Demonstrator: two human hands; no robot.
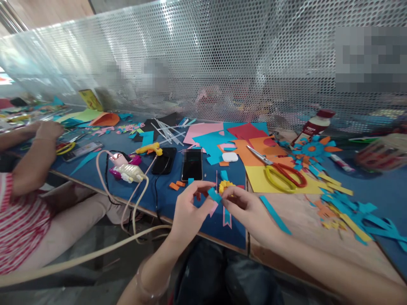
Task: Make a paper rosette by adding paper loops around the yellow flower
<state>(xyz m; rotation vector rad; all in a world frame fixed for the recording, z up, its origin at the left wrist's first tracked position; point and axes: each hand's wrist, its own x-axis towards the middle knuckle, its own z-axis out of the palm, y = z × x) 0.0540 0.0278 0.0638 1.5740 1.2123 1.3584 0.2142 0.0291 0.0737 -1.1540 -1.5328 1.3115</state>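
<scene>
Between my two hands is a small blue paper strip point(214, 195), pinched at both ends above the table's front edge. My left hand point(192, 212) closes thumb and fingers on its left end. At its right end, my right hand point(244, 207) pinches with fingertips close together. Just behind my right fingers lies a yellow paper flower point(226, 187). A pink and blue paper ribbon tail point(227, 218) hangs into view below it. A long blue paper strip point(275, 215) rests beside my right forearm.
Scissors point(276, 167) with red and yellow handles lie on coloured paper. A yellow glue gun point(149, 148), phones point(192, 164) and cables are to the left. A blue paper flower point(313, 149) and a bottle point(314, 125) stand right. A co-worker's arm point(32, 156) is far left.
</scene>
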